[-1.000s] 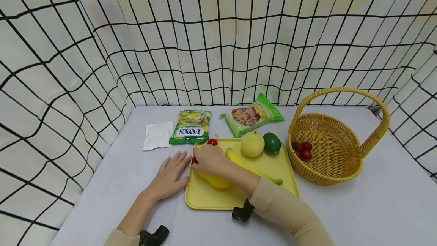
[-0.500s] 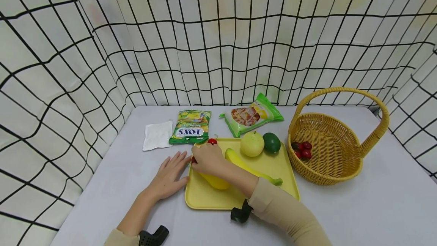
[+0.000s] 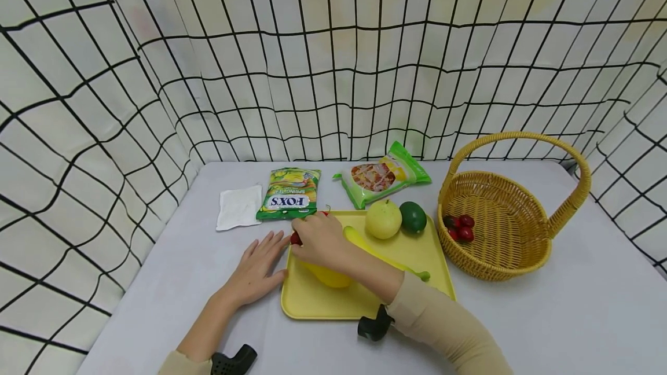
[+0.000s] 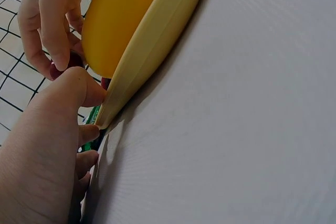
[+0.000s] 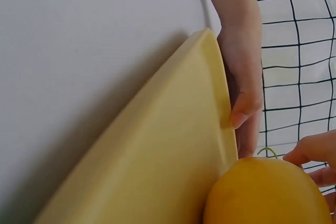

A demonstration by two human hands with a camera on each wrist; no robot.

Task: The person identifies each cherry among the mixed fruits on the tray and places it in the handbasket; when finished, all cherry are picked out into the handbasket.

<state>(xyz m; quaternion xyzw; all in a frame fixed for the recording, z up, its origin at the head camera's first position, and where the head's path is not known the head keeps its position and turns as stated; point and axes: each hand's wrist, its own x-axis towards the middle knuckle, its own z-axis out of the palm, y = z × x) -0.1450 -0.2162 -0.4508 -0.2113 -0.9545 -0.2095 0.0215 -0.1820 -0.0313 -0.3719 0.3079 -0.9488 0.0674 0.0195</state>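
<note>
In the head view my right hand is over the left end of a yellow tray, pinching a dark red cherry. The left wrist view also shows this cherry between the fingertips. My left hand lies on the table with its fingers straight, thumb and fingertips against the tray's left rim. Under my right hand is a yellow mango-like fruit, partly hidden. Another red cherry barely shows behind the knuckles. A banana, a yellow-green pear and a dark green avocado-like fruit lie on the tray.
A wicker basket with a tall handle stands to the right, holding several small red fruits. Behind the tray lie a green FOX'S candy bag and a green snack bag. A white packet is at left.
My right hand has lifted slightly with the cherry, now covering most of the cherry behind it. My left hand stays at the tray's rim.
</note>
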